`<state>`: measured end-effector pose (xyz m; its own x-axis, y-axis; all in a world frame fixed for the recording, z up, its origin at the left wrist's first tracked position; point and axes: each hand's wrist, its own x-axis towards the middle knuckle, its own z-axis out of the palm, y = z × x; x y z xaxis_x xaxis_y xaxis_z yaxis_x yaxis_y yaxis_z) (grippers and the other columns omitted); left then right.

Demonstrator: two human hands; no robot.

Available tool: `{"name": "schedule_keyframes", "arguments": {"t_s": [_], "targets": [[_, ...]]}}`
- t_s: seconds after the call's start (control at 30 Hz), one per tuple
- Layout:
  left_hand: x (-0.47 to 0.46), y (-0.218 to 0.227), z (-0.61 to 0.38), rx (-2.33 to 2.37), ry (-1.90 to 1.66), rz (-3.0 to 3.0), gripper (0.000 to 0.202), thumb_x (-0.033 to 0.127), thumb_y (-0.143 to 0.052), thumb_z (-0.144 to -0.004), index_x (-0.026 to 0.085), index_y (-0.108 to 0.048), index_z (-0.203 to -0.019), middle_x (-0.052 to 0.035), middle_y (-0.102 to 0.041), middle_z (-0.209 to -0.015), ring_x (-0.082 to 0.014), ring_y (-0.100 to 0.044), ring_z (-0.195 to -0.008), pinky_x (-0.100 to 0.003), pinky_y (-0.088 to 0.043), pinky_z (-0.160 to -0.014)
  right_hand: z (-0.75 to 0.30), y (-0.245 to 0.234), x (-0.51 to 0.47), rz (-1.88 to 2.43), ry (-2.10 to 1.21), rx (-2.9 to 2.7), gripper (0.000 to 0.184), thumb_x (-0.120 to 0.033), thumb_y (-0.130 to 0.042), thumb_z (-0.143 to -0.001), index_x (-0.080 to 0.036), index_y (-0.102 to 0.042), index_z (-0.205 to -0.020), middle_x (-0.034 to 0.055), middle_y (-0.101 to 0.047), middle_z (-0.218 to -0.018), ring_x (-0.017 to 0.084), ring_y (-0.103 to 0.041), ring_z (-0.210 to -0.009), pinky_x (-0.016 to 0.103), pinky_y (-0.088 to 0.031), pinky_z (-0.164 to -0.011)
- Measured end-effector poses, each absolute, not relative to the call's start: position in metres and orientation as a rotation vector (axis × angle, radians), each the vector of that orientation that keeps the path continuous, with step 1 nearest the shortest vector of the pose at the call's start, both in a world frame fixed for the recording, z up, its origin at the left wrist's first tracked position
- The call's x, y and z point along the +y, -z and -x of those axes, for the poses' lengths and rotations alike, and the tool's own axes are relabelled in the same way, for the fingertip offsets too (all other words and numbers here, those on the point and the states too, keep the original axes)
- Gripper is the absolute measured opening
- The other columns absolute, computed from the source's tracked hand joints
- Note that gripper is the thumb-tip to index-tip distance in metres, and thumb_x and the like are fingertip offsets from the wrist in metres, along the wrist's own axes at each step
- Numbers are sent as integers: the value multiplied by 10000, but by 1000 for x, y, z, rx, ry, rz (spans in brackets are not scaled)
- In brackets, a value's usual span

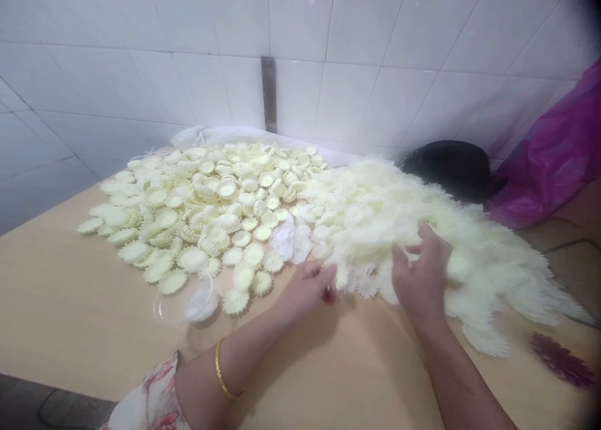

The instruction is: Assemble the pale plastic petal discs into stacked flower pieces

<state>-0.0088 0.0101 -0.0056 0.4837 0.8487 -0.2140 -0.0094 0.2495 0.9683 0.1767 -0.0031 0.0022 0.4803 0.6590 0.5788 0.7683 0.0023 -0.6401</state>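
A wide heap of pale yellow frilled fabric pieces (404, 230) lies on the wooden table (94, 311). To its left spreads a pile of round pleated cream flower discs (206, 204). My left hand (305, 287) rests at the near edge of the frilled heap with its fingers curled on a piece. My right hand (422, 270) lies on the heap, fingers bent and pinching into the frilled pieces. A gold bangle (220, 370) circles my left wrist.
A clear plastic cup (181, 305) with white stuff lies on its side near the discs. A dark purple fabric piece (561, 358) lies at the right. A black bag (451, 164) and a magenta plastic bag (549, 154) lean against the tiled wall.
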Motion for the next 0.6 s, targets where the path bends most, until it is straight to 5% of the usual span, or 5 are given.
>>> {"name": "schedule_keyframes", "arguments": {"t_s": [0.13,0.33,0.6], "targets": [[10,12,9,889,-706,-1197,288,430,-538,-746,161,-497,-652,14,-489,-581,-102,-494,-543,-235,-369,-547,-165,-4,-9,1572,258,-1367,326,-253,-484,-802,-165,-537,-1111,138,-484,-1127,236,-497,-966,376,-438,-756],[6,6,8,931,-786,-1197,410,519,-510,-743,154,-461,-563,30,-406,-482,-82,-425,-460,-224,-316,-485,-138,-14,-23,1475,-203,-1468,179,-281,-452,-850,-187,-593,-793,42,-620,-791,172,-562,-736,295,-445,-680],[5,-1,6,852,-811,-1067,433,537,-546,-709,133,-515,-557,23,-442,-472,-68,-385,-427,-216,-265,-443,-120,-20,-29,1338,-734,-1584,178,-326,-589,-745,-201,-625,-867,20,-630,-806,169,-560,-758,282,-444,-700]]}}
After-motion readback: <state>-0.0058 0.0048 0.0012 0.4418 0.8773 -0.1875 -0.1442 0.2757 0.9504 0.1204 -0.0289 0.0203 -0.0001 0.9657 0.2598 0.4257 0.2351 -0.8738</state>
